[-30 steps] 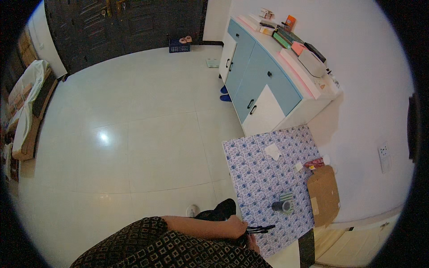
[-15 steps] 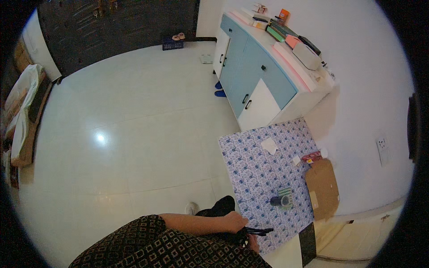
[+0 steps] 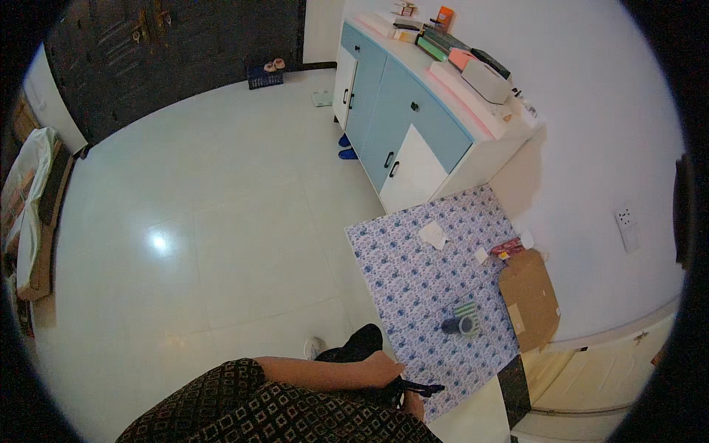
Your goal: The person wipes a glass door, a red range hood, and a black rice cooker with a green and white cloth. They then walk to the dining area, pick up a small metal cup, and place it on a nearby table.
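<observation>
Beside the near left edge of the table, my left hand (image 3: 382,368) is closed, its fingers at a thin black strap-like thing (image 3: 425,388) whose ends stick out to the right over the table. Just below it, my right hand (image 3: 413,404) is partly hidden by the black thing and my patterned sleeve; its fingers seem curled round the same thing. What the black thing is, I cannot make out. Under the hands lies a table (image 3: 402,295) covered in blue-and-white floral cloth. A dark cup (image 3: 458,325) is on it, on or against a green-and-white patterned piece (image 3: 468,310).
On the table are a crumpled white tissue (image 3: 433,235), a red packet (image 3: 506,248) and a brown cardboard piece (image 3: 529,299) by the wall. A blue-and-white cabinet (image 3: 399,111) stands beyond, topped with boxes. A dark door (image 3: 170,59) is at the back; a sofa (image 3: 37,214) is far left.
My view has shifted slightly, so the room sits a little further left. The black strap ends now lie closer together and tilt downward; both hands stay together at the table's edge.
</observation>
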`<state>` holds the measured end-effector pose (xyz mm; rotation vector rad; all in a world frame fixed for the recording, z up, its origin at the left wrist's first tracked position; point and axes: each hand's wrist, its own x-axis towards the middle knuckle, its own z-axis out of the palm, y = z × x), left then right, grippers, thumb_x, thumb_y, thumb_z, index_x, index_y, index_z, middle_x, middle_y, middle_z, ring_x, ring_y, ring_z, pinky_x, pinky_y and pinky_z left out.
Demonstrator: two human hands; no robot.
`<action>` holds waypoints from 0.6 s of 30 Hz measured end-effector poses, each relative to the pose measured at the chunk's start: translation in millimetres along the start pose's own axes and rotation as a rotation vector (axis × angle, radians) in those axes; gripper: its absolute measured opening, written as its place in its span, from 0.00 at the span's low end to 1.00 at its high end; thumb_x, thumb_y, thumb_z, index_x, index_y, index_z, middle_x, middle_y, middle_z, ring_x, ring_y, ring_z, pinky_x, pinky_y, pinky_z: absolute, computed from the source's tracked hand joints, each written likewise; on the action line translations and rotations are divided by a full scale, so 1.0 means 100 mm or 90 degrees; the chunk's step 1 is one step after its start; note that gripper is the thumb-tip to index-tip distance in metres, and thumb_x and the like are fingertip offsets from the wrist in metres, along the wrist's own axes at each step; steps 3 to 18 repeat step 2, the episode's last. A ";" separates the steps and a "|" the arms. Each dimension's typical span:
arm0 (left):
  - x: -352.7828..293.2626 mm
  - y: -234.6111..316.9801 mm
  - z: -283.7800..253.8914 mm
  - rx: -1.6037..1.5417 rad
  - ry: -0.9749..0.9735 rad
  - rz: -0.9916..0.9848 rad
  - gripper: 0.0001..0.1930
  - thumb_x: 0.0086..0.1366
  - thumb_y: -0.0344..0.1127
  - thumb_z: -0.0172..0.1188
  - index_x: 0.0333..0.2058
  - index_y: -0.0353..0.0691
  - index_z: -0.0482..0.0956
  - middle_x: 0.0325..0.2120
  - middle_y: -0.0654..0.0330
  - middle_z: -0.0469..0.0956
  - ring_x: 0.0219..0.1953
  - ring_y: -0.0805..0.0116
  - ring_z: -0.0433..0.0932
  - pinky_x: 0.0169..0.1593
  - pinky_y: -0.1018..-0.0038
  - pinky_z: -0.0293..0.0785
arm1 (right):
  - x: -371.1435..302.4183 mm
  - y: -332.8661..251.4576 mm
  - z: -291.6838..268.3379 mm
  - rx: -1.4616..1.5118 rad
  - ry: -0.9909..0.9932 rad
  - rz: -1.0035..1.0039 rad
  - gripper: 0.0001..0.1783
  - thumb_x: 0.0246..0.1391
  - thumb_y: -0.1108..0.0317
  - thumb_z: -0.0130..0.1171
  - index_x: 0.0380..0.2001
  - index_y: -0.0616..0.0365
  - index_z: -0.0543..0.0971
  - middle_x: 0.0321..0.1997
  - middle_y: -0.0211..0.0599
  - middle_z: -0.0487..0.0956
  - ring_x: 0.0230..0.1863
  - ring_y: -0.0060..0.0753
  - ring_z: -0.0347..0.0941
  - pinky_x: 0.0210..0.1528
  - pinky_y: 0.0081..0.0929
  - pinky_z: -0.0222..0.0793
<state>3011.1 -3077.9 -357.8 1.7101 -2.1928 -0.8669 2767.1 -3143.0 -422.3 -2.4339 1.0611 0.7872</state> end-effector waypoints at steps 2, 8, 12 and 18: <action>0.00 0.00 -0.03 -0.002 -0.012 -0.005 0.10 0.58 0.34 0.47 0.37 0.35 0.66 0.14 0.54 0.73 0.18 0.53 0.75 0.16 0.59 0.63 | 0.15 0.25 0.17 -0.001 -0.007 0.003 0.24 0.51 0.57 0.56 0.47 0.58 0.66 0.42 0.44 0.73 0.42 0.43 0.69 0.36 0.39 0.68; 0.00 0.00 -0.03 -0.002 -0.012 -0.005 0.10 0.58 0.34 0.47 0.37 0.35 0.66 0.14 0.54 0.73 0.18 0.53 0.75 0.16 0.59 0.63 | 0.15 0.25 0.17 -0.001 -0.007 0.003 0.24 0.51 0.57 0.56 0.47 0.58 0.66 0.42 0.44 0.73 0.42 0.43 0.69 0.36 0.39 0.68; 0.00 0.00 -0.03 -0.002 -0.012 -0.005 0.10 0.58 0.34 0.47 0.37 0.35 0.66 0.14 0.54 0.73 0.18 0.53 0.75 0.16 0.59 0.63 | 0.15 0.25 0.17 -0.001 -0.007 0.003 0.24 0.51 0.57 0.56 0.47 0.58 0.66 0.42 0.44 0.73 0.42 0.43 0.69 0.36 0.39 0.68; 0.00 0.00 -0.03 -0.002 -0.012 -0.005 0.10 0.58 0.34 0.47 0.37 0.35 0.66 0.14 0.54 0.73 0.18 0.53 0.75 0.16 0.59 0.63 | 0.15 0.25 0.17 -0.001 -0.007 0.003 0.24 0.51 0.57 0.56 0.47 0.58 0.66 0.42 0.44 0.73 0.42 0.43 0.69 0.36 0.39 0.68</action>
